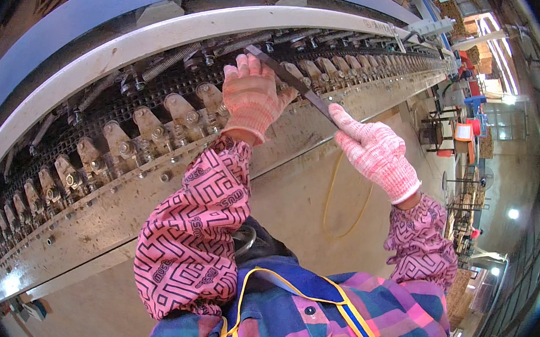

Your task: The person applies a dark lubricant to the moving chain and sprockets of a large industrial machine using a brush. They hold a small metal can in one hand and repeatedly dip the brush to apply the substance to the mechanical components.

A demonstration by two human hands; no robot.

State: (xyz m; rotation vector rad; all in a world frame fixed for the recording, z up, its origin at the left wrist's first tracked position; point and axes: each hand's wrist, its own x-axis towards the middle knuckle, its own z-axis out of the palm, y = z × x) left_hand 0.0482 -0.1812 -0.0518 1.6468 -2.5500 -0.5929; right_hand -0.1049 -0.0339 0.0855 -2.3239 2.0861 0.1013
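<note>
My right hand (376, 152), in a pink-and-white knit glove, grips the near end of a long, flat, dark metal bar (301, 86), with the index finger laid along it. The bar slants up and left across the machine. My left hand (251, 99), in a similar glove, reaches over the row of metal brackets (177, 115). Its back faces up, its fingers point away and its thumb is spread toward the bar. Whether the thumb touches the bar, I cannot tell. Beyond the brackets runs a dark chain mesh (165, 91), partly hidden by the left hand.
A pale curved rail (141, 41) and coil springs (172, 59) lie above the mesh. The machine's dusty metal edge (123, 199) runs along my front. A yellow cord (331, 195) loops on the floor side. Orange equipment (465, 131) and stands are at the far right.
</note>
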